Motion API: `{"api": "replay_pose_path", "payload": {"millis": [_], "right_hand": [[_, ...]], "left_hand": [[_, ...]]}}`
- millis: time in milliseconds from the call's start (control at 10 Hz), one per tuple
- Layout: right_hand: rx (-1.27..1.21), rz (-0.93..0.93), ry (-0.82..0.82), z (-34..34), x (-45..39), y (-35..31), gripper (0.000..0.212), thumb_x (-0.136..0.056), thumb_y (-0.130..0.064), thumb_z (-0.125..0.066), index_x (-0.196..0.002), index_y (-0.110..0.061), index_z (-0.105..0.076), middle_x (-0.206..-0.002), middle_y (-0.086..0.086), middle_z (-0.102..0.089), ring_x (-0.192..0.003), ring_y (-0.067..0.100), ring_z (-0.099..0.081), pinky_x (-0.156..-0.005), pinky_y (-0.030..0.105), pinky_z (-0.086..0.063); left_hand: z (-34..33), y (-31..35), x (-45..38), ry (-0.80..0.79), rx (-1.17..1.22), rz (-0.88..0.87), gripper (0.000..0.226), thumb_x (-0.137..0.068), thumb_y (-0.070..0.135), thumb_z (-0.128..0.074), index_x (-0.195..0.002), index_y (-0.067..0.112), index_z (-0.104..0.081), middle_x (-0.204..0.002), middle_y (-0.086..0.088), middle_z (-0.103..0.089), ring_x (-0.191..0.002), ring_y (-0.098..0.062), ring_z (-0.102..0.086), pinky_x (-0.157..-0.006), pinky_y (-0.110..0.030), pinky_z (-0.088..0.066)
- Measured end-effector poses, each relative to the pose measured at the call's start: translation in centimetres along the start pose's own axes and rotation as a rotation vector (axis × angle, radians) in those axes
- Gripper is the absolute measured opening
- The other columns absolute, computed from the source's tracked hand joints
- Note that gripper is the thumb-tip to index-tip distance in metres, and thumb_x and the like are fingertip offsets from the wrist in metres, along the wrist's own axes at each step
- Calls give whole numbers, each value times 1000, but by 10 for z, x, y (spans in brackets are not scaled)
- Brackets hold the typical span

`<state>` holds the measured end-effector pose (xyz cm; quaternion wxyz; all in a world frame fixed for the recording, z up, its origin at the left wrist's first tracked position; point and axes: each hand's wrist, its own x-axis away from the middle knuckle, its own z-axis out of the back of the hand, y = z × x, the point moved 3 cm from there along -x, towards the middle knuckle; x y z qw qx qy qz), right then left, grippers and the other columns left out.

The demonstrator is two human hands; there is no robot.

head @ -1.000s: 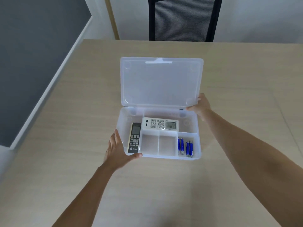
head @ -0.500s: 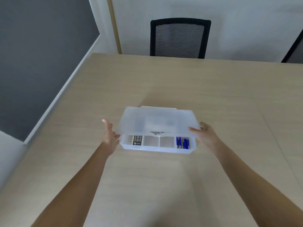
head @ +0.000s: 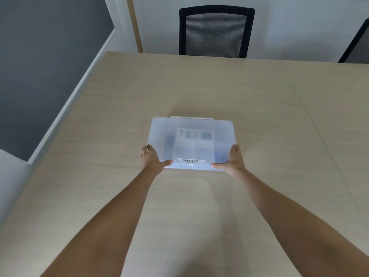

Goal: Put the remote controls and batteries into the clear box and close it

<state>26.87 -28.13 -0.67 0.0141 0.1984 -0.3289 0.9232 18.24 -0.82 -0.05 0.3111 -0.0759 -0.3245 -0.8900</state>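
The clear box (head: 159, 128) lies on the wooden table with its lid down flat over the base. Through the cloudy lid I make out the white remote (head: 194, 134) at the back, the dark remote (head: 169, 143) at the left and a blue blur of batteries (head: 219, 154) at the right. My left hand (head: 152, 159) clasps the box's near left corner, thumb on the lid. My right hand (head: 232, 158) clasps the near right corner the same way. A barcode sticker (head: 188, 161) runs along the lid's front edge.
The light wooden table (head: 259, 116) stretches far around the box. A black mesh chair (head: 216, 31) stands behind the far edge, and part of a second chair (head: 357, 47) shows at the far right. The table's left edge drops to a grey floor (head: 40, 56).
The lid stood upright a second ago, was half lowered, and now lies flat on the base. Both hands have moved to the box's near corners.
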Motion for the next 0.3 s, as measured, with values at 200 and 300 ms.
{"api": "replay_pose_path", "payload": {"millis": [200, 300], "right_hand": [[15, -26, -26, 0, 5, -2, 142, -33, -65, -75, -141, 6, -16, -152, 21, -14, -143, 32, -20, -115, 45, -29], [-32, 23, 19, 20, 17, -29, 135, -42, -75, -63, -146, -4, -14, -155, 18, -13, -145, 31, -17, -116, 45, -27]], "left_hand": [[1, 1, 2, -12, -4, 17, 110, -71, 43, -78, -147, -1, -13, -157, -18, -7, -144, -36, -18, -115, -42, -29], [3, -10, 21, 142, 26, -27, 110, -74, 53, -70, -152, 15, -4, -161, -17, 7, -149, -35, -7, -117, -51, -20]]}}
